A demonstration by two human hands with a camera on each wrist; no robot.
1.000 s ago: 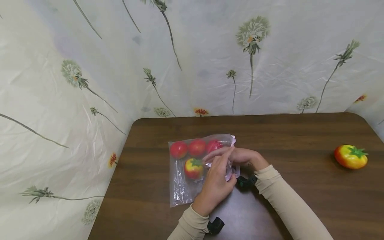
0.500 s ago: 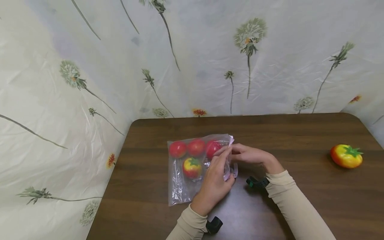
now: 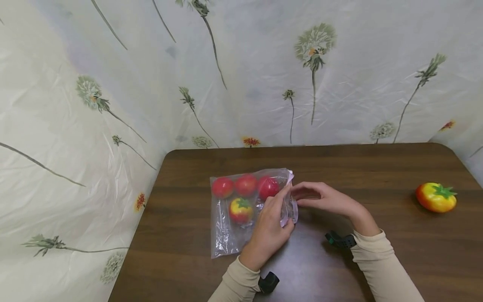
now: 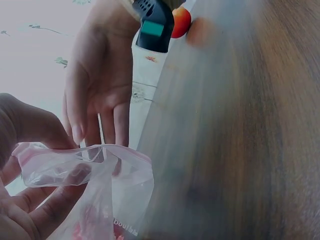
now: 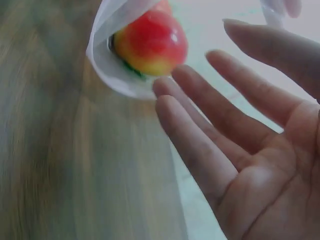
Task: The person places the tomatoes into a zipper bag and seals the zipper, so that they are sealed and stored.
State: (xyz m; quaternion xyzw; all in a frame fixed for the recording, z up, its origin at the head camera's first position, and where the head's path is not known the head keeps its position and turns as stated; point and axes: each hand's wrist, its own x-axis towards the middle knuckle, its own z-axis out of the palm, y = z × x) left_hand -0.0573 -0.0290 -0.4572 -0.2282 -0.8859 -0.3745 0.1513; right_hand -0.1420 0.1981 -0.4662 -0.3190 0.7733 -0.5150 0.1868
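Note:
A clear plastic zip bag (image 3: 225, 241) with a pinkish edge lies on the table, its mouth to the right. Several toy tomatoes are inside: red ones along the far side and a red-yellow one (image 3: 240, 211) with a green top nearer me. My left hand (image 3: 266, 230) pinches the bag's mouth between thumb and fingers, holding it spread. Right at the opening is my right hand (image 3: 328, 200), its fingers extended and nothing in them. The right wrist view shows a shiny red-yellow tomato (image 5: 155, 42) just inside the mouth, ahead of the right fingertips.
Another red-yellow toy tomato (image 3: 435, 197) with a green top lies on the right part of the brown wooden table (image 3: 362, 163). Flower-patterned sheeting (image 3: 245, 84) hangs behind the table and on its left.
My right hand has drawn out of the bag and moved right, its fingers now at the mouth. The left hand keeps its hold on the bag; the tomatoes inside look unmoved.

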